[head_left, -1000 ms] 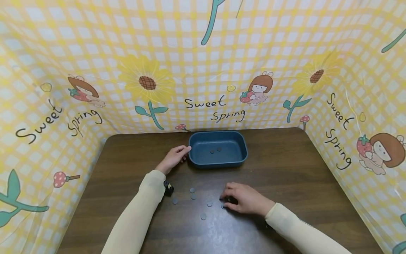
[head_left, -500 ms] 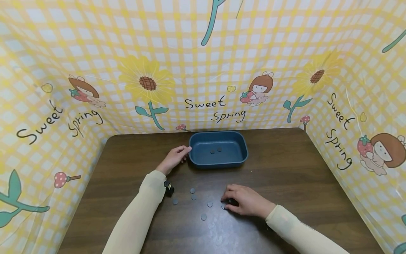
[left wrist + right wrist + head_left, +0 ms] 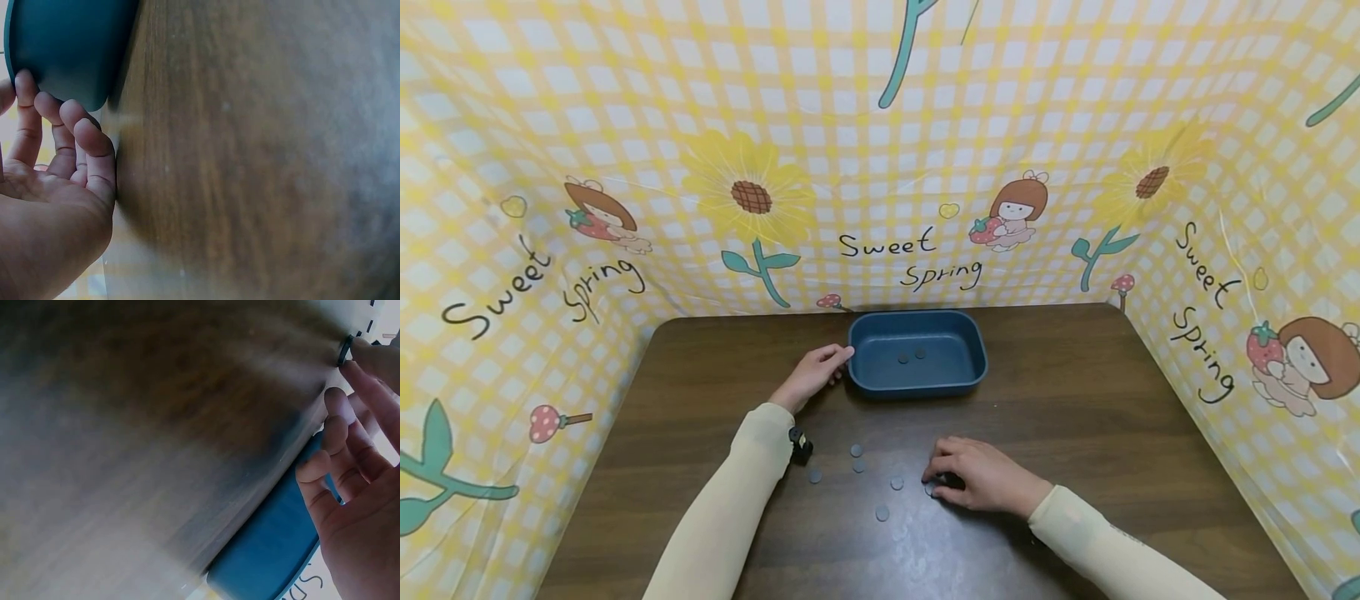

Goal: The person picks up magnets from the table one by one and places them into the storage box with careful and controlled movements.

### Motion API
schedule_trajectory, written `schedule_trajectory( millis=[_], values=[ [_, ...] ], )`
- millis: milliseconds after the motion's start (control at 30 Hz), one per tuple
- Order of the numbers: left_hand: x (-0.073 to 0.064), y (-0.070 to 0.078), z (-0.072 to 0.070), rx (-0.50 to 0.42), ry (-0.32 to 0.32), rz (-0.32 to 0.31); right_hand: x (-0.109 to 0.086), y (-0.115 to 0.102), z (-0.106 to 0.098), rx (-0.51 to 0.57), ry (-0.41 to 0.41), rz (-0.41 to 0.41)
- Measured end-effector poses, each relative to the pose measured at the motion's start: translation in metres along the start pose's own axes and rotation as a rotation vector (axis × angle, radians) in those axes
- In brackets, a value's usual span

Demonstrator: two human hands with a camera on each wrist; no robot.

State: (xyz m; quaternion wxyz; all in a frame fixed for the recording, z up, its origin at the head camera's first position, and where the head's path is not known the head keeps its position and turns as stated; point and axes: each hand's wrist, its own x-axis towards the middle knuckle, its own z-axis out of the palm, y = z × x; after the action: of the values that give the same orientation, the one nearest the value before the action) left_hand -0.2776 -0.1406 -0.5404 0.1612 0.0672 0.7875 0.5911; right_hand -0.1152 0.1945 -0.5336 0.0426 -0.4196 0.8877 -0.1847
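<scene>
The rim of a blue rectangular tray (image 3: 917, 389) is pinched at its left end by my left hand (image 3: 811, 375), whose thumb and index finger show at the wall in the left wrist view. Over the table to the right, my right hand (image 3: 981, 473) has its thumb and index finger at a small round coin (image 3: 929, 489). That dark coin (image 3: 345, 350) shows edge-on at the fingertips in the right wrist view. Two coins (image 3: 903, 359) lie inside the tray. Left of my right hand are several loose coins (image 3: 897, 483), flat on the wood.
The brown wooden table (image 3: 1060, 375) is walled by a yellow checked cloth (image 3: 880, 167) at the back and sides. A small black device (image 3: 801, 447) sits at the left wrist. One coin (image 3: 815, 476) lies close to it.
My right hand has drawn its thumb and index finger slightly closer around the coin and shifted a little downward in the head view. My left hand and the tray stay in place.
</scene>
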Motion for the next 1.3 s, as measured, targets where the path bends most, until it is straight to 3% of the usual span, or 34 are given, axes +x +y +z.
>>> schedule_trajectory(
  millis=[233,333,567,1300],
  values=[
    [0.001,0.002,0.0,-0.01,-0.011,-0.019,-0.001,-0.001,-0.002,-0.012,0.004,-0.027],
    [-0.004,0.01,0.0,-0.003,-0.018,-0.017,-0.001,0.0,-0.001,-0.027,0.012,-0.043],
    [0.001,0.0,0.0,0.0,0.006,0.003,0.0,0.002,0.0,-0.042,0.031,-0.082],
    [0.001,0.0,0.001,0.01,0.008,-0.002,0.003,-0.004,-0.003,0.03,-0.023,-0.015]
  ],
)
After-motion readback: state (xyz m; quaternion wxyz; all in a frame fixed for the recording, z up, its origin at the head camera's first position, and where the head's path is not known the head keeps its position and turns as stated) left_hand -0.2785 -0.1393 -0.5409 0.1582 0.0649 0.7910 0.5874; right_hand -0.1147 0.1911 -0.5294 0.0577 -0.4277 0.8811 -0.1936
